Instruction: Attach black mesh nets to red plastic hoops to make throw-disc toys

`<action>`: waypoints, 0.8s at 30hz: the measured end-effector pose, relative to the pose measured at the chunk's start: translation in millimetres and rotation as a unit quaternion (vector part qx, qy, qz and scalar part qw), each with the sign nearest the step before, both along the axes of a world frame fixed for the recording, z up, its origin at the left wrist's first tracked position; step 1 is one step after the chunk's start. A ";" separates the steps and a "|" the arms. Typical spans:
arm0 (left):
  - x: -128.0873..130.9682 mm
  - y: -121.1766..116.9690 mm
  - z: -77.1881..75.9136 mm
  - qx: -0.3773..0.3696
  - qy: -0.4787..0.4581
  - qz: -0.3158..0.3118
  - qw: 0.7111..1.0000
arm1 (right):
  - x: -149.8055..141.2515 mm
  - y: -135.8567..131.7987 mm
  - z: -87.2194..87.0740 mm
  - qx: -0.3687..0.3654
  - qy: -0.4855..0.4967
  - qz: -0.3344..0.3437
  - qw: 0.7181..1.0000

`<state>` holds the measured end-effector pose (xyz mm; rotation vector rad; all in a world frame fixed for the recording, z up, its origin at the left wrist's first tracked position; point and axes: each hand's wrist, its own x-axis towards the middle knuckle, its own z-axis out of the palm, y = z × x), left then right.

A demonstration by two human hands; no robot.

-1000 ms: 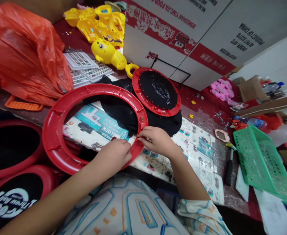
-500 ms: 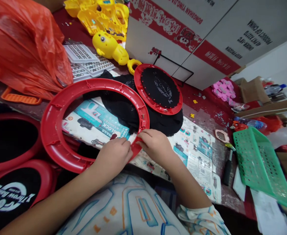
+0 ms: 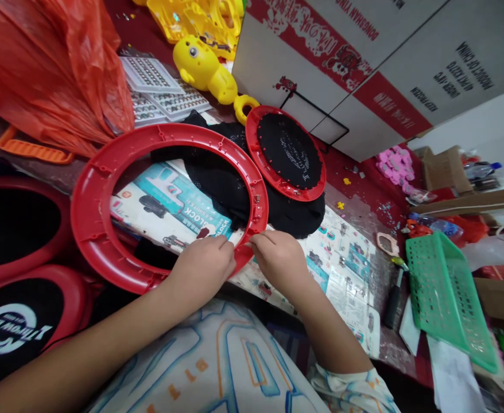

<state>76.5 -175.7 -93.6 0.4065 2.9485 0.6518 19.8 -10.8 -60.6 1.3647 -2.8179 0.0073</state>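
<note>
A large red plastic ring [image 3: 101,172] lies tilted on the table in front of me, its middle hollow. My left hand [image 3: 202,267] and my right hand [image 3: 280,261] both pinch its near right rim, fingertips almost touching each other. Through the ring I see printed paper [image 3: 170,198] and black mesh cloth [image 3: 217,183]. Behind it leans a smaller red ring with black mesh stretched in it [image 3: 289,150].
An orange plastic bag [image 3: 49,63] fills the far left. Yellow toys [image 3: 204,66] and a big white carton [image 3: 364,57] stand behind. A green basket [image 3: 448,292] and a hammer [image 3: 393,295] lie to the right. More red discs [image 3: 15,229] are stacked at the left.
The view has shifted a little up and left. Both hands stay on the ring's near rim, and the right hand's fingers have slid slightly closer to the left hand.
</note>
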 end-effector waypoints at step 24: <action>-5.2 -1.6 -3.5 0.028 -0.019 0.012 0.999 | -2.6 -8.5 5.7 -0.009 0.023 0.017 1.000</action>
